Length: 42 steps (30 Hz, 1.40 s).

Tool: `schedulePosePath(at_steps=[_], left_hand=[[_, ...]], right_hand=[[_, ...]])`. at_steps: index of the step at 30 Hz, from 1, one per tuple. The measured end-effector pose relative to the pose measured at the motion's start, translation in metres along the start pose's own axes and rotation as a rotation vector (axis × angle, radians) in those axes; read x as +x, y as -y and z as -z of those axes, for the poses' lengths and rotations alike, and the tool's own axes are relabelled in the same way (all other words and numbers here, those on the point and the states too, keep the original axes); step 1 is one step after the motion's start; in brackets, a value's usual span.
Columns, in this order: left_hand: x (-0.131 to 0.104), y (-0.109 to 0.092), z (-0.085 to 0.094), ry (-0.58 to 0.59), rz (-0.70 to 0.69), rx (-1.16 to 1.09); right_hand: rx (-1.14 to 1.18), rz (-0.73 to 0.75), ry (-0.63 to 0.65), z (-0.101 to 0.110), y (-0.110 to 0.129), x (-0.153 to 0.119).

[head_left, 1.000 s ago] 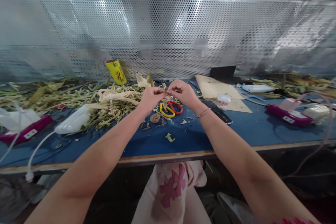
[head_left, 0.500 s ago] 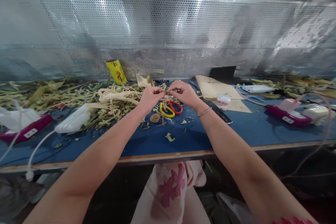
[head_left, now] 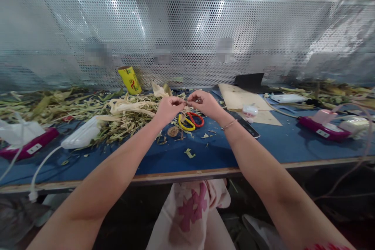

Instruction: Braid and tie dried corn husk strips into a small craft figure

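Blue bench [head_left: 211,160] before a perforated metal screen [head_left: 181,19]: left hand and right hand at one scrap.

Left hand [head_left: 168,107]: thumb and fingertips pinched on a small pale scrap [head_left: 185,107]; its exact form too small to tell.
Right hand [head_left: 202,101]: fingers curled, tips pinched on the same scrap, meeting the left hand's; bracelet [head_left: 228,125] at the wrist.
Scrap: between the two sets of fingertips, over the middle of the bench.
Scissors [head_left: 198,125]: one yellow loop, one red, just on the near side of the hands; blades not visible.
Coil [head_left: 172,131]: brown, small, beside the yellow loop.
Husks [head_left: 125,123]: dry, heaped to the left; loose bits scattered nearer the front edge.
Tube [head_left: 131,82]: yellow, tilted, behind the heap.
Phone [head_left: 247,127]: dark, flat, partly behind the right forearm.
Cardboard [head_left: 238,99]: tan, to the right, with a clear packet [head_left: 250,111] resting at its near part.
Power strips: two, purple; one at far left [head_left: 47,138], one at right [head_left: 325,131].
Adapter [head_left: 82,134]: white, corded, against the husks.
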<state>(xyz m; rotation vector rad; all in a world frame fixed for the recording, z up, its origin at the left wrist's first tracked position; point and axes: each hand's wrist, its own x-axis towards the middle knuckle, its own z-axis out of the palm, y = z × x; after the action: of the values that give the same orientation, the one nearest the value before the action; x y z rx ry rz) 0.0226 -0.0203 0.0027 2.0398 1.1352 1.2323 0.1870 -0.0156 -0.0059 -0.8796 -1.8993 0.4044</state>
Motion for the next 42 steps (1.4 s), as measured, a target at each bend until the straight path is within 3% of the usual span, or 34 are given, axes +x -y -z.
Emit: schedulePosePath(at_steps=[15,20,26,29,42], left_hand=[[0.002,0.002,0.0,-0.023,-0.263,0.501],[0.001,0.002,-0.002,-0.027,-0.23,0.425],[0.003,0.001,0.0,0.039,-0.002,0.186],[0.007,0.004,0.004,0.108,0.035,0.077],[0.008,0.009,0.013,0.196,0.031,-0.045]], right_hand=[[-0.309,0.114,0.049,-0.008,-0.006,0.0],[-0.355,0.122,0.02,-0.012,-0.004,0.0],[-0.386,0.217,0.023,-0.014,-0.002,-0.001],[-0.356,0.23,0.03,-0.014,-0.001,-0.001],[-0.165,-0.022,0.105,-0.006,-0.004,-0.001]])
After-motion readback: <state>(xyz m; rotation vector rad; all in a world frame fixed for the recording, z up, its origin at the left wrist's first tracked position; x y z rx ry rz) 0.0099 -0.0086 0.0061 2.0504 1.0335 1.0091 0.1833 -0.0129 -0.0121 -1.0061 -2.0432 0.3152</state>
